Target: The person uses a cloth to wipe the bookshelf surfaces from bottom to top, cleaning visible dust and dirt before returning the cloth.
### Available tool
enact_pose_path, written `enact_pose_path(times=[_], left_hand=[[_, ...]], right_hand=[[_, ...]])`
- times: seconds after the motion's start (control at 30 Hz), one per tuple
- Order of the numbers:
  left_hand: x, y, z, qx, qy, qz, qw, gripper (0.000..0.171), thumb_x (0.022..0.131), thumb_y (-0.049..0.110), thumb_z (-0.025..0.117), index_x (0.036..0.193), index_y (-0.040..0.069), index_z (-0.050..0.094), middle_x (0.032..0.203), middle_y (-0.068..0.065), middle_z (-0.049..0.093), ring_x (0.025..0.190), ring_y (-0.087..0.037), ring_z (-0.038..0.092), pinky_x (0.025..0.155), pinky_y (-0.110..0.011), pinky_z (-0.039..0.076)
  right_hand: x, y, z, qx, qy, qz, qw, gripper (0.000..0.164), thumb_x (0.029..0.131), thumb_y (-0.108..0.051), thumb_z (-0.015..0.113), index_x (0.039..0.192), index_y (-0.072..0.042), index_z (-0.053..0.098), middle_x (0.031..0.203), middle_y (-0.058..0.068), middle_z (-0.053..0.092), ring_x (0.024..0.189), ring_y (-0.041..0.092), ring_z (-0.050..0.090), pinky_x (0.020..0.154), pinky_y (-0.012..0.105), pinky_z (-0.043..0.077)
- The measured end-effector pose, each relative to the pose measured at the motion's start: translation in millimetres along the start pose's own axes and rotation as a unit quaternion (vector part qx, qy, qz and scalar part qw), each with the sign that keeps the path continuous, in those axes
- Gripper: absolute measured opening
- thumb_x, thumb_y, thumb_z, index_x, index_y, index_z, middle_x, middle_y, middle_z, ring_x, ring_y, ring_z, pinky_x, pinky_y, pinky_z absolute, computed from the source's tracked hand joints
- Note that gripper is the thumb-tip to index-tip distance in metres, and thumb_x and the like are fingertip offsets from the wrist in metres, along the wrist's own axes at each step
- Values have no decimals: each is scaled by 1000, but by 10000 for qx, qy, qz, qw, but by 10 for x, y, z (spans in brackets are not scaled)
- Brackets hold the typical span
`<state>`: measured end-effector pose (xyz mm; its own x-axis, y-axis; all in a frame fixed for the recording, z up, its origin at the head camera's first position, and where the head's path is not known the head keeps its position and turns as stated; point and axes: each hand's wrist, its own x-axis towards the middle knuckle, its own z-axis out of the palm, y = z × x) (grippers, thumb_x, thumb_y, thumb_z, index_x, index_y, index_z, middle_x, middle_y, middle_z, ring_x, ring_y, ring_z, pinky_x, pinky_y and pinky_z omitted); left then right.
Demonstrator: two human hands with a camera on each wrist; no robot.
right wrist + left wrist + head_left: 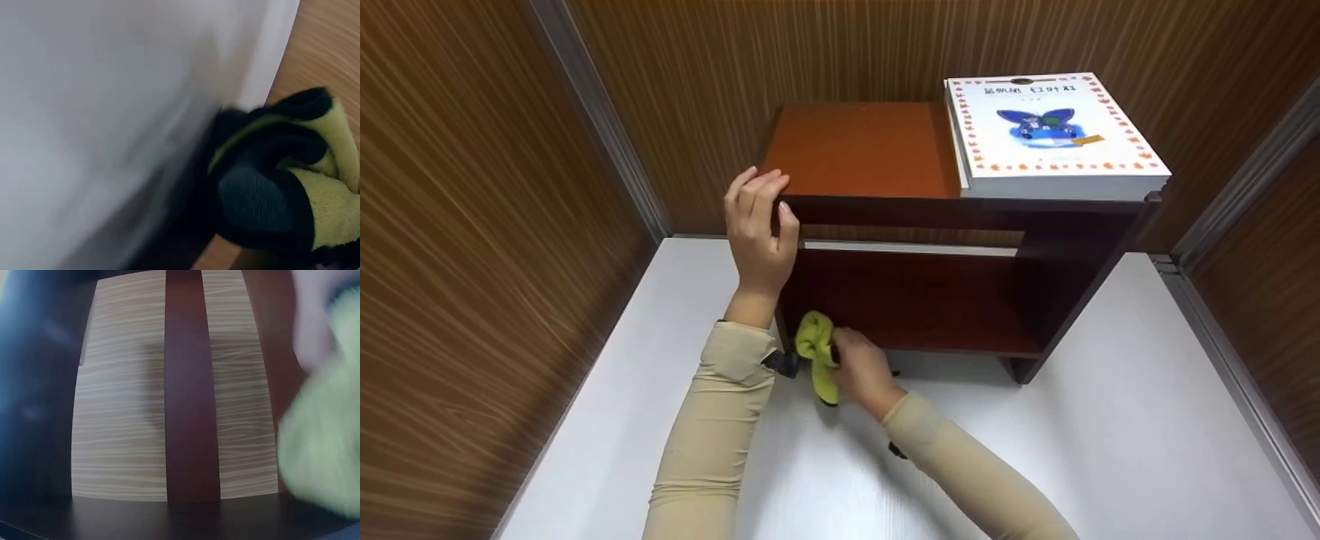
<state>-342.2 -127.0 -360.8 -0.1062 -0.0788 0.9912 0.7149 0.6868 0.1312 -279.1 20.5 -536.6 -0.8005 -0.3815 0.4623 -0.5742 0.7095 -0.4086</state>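
A small dark red-brown wooden shelf [870, 150] stands on a white surface. My left hand [761, 232] rests on its upper left corner, fingertips on the top board and thumb at the front edge. Lower down, near the front left end of the lower board [915, 300], my right hand [866, 367] grips a bunched yellow-green cloth [814, 335]. Close up in the right wrist view, the cloth [332, 197] shows a fuzzy yellow side and a dark grey side with black edging. The cloth [326, 439] appears blurred at the right of the left wrist view.
Thick white books [1050, 135] with a butterfly on the top cover lie on the right half of the shelf's top. Wood-grain panels [472, 225] enclose the white surface [1147, 420] at the back and both sides.
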Motion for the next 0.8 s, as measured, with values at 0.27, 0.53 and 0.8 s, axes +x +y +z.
enact_pose_path(times=[0.27,0.53,0.8], left_hand=[[4,9,-16,-25,-46,-70,10000,27,84,10,47,103,3,65,106,-10,62,113,-31,49,100,-42,34],[10,11,-17,-50,6,-104,9999,27,84,10,47,102,3,65,105,-10,63,112,-33,49,100,-42,34],[7,22,3,-89,46,-167,9998,27,83,10,48,101,3,66,106,-10,63,113,-31,49,99,-43,34]], right_hand=[[-439,586,-592,-212,374,705,9966,44,62,-9,80,100,-2,59,89,12,62,81,31,61,68,44,50],[-904,1216,-1241,-571,718,1554,9836,44,59,-9,81,94,2,56,84,18,60,76,37,58,65,52,46],[-1180,1498,-1559,-1059,1176,1849,9699,41,60,-7,82,87,0,52,81,16,56,72,37,55,57,55,43]])
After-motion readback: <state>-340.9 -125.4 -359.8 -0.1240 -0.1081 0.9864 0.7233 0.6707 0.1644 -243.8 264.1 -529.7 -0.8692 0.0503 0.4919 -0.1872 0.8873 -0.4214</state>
